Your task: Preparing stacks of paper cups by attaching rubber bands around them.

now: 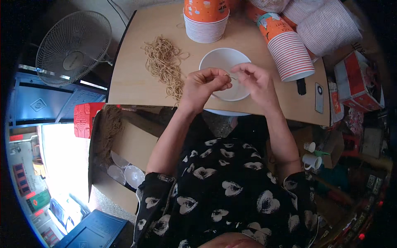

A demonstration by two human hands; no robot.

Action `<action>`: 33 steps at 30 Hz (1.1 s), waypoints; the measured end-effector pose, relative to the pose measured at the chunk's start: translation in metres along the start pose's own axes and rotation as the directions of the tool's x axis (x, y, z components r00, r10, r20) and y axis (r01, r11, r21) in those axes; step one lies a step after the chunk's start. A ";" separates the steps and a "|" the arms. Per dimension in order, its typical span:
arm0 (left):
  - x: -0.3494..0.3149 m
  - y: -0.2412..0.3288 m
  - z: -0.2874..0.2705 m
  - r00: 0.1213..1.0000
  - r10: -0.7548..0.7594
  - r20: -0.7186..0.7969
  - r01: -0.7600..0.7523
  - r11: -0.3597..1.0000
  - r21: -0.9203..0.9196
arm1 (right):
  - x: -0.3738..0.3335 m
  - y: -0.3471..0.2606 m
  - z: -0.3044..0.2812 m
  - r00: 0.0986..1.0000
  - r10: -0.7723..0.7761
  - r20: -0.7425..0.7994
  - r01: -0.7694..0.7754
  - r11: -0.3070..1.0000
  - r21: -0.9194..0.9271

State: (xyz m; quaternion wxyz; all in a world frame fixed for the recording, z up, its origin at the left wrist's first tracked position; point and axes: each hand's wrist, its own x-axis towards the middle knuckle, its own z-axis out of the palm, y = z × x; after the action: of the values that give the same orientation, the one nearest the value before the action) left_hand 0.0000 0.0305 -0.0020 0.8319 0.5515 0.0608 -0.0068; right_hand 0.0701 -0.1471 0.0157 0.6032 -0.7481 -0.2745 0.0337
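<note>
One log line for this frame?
left hand: pinching string | right hand: pinching string | under hands: white bowl | string pile: left

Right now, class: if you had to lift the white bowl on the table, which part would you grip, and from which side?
Probably the white bowl at its far left rim, coming from above and the left. That arc is bare, and the rim is thin enough to pinch. The left hand and right hand hover over the near side, and stacked paper cups crowd the right.
</note>
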 end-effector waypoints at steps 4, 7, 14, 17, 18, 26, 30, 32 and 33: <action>0.000 -0.001 -0.004 0.999 0.019 0.035 -0.020 1.000 0.020 | 0.000 0.000 0.003 0.967 0.198 0.159 -0.215 0.972 0.099; -0.001 0.002 0.000 0.999 0.031 0.043 -0.033 0.999 0.032 | 0.001 -0.002 0.000 0.947 0.258 0.192 -0.289 0.945 0.155; 0.001 0.000 0.000 0.998 0.054 0.025 -0.055 0.998 0.035 | 0.007 -0.002 -0.005 0.867 0.347 0.356 -0.430 0.884 0.184; 0.000 0.001 0.000 0.998 0.060 0.033 -0.062 0.996 0.061 | 0.007 -0.002 -0.006 0.884 0.292 0.364 -0.374 0.910 0.180; 0.000 0.001 0.000 0.998 0.059 0.034 -0.061 0.996 0.061 | 0.007 -0.002 -0.007 0.884 0.293 0.363 -0.375 0.909 0.180; -0.002 0.004 0.002 0.997 0.079 0.013 -0.080 0.980 0.181 | 0.007 -0.003 -0.010 0.904 0.179 0.389 -0.251 0.958 0.141; -0.001 0.004 0.006 0.995 0.097 0.020 -0.099 0.985 0.138 | 0.004 -0.001 -0.009 0.894 0.210 0.397 -0.325 0.913 0.248; 0.001 0.000 0.004 0.993 0.117 0.021 -0.118 0.990 0.072 | 0.004 0.001 -0.009 0.901 0.229 0.368 -0.343 0.896 0.282; 0.001 0.000 0.004 0.993 0.116 0.020 -0.118 0.990 0.072 | 0.003 0.002 -0.010 0.901 0.229 0.369 -0.344 0.896 0.282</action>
State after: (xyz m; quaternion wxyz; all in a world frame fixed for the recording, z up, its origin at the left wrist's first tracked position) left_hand 0.0016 0.0266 -0.0007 0.8107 0.5840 0.0216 0.0355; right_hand 0.0771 -0.1547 0.0176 0.6574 -0.6490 -0.2458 0.2936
